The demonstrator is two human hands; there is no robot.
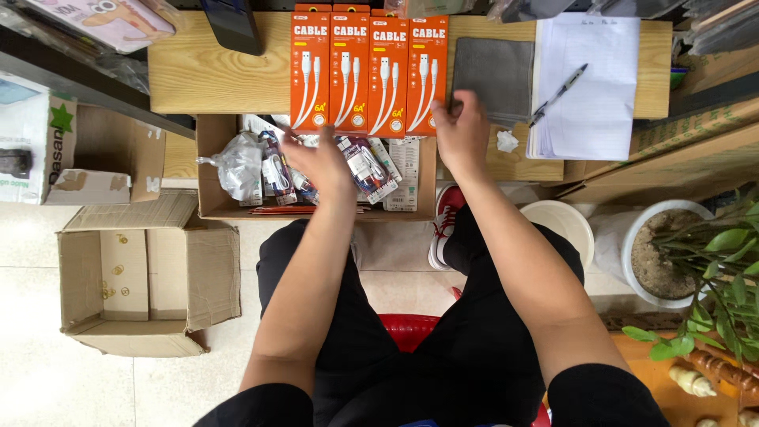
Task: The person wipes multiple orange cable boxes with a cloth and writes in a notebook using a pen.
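Orange cable boxes (368,73), four in view, stand side by side in a row at the front edge of the wooden table (205,75), faces up and edges touching; a further layer seems to lie beneath them, though I cannot tell how many. My right hand (462,130) rests at the right end of the row, its grip loose and partly spread against the outermost box, holding nothing that I can see. My left hand (320,158) hovers over the open cardboard tray (210,170) below the table edge, fingers narrow, apparently touching one of the bagged cables (364,166) there; whether it has a firm hold I cannot tell. I judge the row partly laid out, with many bagged items left in the tray. A larger carton (146,273) sits open on the floor to the left.
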